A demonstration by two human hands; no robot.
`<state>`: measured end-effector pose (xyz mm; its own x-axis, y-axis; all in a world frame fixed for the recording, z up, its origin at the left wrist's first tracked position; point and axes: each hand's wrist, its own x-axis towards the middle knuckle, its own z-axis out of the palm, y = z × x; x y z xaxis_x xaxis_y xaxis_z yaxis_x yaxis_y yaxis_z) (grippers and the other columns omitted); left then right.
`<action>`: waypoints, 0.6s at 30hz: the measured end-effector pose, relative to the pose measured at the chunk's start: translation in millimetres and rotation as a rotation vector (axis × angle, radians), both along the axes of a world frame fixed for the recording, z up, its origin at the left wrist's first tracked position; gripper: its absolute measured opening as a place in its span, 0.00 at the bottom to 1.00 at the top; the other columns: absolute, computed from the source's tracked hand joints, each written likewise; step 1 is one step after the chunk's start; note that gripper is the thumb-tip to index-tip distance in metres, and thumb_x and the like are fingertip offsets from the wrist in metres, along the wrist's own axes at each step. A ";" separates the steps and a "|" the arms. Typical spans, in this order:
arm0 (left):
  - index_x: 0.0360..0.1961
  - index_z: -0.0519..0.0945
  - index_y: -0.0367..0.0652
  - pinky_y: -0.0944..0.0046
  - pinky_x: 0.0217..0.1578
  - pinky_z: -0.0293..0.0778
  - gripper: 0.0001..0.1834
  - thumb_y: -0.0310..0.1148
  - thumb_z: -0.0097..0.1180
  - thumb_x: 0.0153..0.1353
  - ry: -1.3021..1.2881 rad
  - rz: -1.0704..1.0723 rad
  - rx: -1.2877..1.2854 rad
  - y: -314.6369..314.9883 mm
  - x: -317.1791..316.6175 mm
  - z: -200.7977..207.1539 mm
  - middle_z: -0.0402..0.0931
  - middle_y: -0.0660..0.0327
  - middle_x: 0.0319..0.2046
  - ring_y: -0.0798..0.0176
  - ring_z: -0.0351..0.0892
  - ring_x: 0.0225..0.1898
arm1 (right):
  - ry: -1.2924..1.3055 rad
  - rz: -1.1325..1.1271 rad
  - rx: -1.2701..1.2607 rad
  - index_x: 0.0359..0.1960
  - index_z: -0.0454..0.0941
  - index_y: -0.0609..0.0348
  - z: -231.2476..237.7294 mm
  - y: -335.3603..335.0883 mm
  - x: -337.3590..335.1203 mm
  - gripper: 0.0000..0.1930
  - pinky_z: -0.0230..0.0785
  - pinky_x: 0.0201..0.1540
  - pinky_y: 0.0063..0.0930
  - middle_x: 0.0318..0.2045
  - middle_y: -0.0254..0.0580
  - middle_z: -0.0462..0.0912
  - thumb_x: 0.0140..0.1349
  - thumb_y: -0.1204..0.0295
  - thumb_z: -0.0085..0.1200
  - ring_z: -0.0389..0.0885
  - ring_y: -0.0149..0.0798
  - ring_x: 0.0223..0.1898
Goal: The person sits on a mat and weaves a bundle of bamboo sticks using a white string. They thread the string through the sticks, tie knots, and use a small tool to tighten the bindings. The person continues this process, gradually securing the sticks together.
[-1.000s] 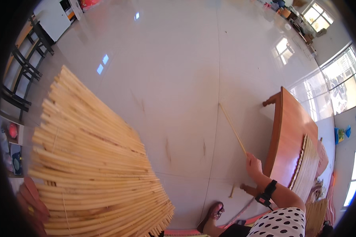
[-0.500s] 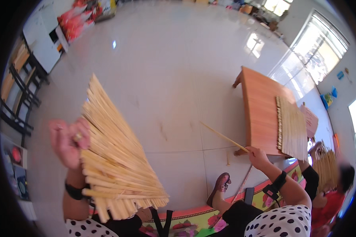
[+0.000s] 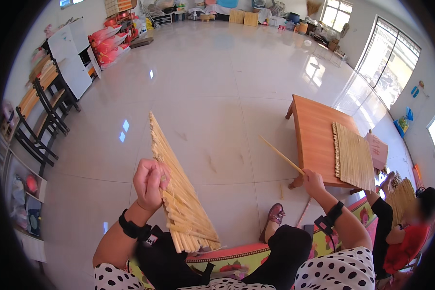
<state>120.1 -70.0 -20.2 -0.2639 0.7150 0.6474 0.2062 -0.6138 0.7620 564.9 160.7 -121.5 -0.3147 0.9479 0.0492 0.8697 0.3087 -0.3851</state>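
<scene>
My left hand (image 3: 151, 183) is closed in a fist on the left edge of a stick mat (image 3: 183, 203), made of pale, slender sticks set side by side. The mat is held tilted above the floor (image 3: 212, 121), well to the left of the worktop (image 3: 316, 140). Its outline is narrow at the top and widens downward; the lower stick ends overlap my left trouser leg (image 3: 166, 263) in the view.

My right hand (image 3: 314, 182) grips one end of a single thin stick (image 3: 281, 154) just beside the near left corner of the worktop. The stick slants away to the upper left, with its free end clear of the worktop's left edge.

A second stick mat (image 3: 353, 157) lies flat along the right side of the worktop and extends to the near right corner. A pink carton (image 3: 377, 149) is positioned beyond the worktop's right edge.

A short stick (image 3: 282, 190) is on the floor, left of the near left corner. At the lower right, a co-worker in a red top (image 3: 411, 241) sits close to a third stick mat (image 3: 401, 200); I cannot tell how it is held
</scene>
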 end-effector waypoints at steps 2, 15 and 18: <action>0.33 0.60 0.40 0.64 0.31 0.69 0.04 0.22 0.34 0.68 0.064 0.004 -0.023 -1.5 0.2 0.9 0.60 0.65 0.18 0.71 0.60 0.17 | 0.066 -0.054 -0.080 0.47 0.78 0.55 -22.3 21.5 -10.3 0.13 0.72 0.45 0.50 0.34 0.58 0.82 0.64 0.71 0.44 0.80 0.62 0.40; 0.35 0.59 0.44 0.59 0.23 0.70 0.03 0.23 0.37 0.63 0.209 -0.043 -0.021 11.5 10.4 20.4 0.58 0.68 0.08 0.66 0.63 0.09 | -0.031 -0.103 -0.095 0.50 0.77 0.52 -197.3 136.2 -107.1 0.14 0.73 0.45 0.51 0.38 0.55 0.83 0.65 0.70 0.44 0.80 0.60 0.42; 0.35 0.59 0.44 0.59 0.24 0.71 0.04 0.22 0.36 0.62 0.207 -0.025 -0.018 12.1 11.0 18.6 0.57 0.69 0.07 0.66 0.64 0.09 | -0.109 -0.092 -0.136 0.52 0.76 0.49 -180.4 126.9 -117.6 0.15 0.74 0.44 0.51 0.37 0.55 0.83 0.64 0.70 0.45 0.81 0.60 0.42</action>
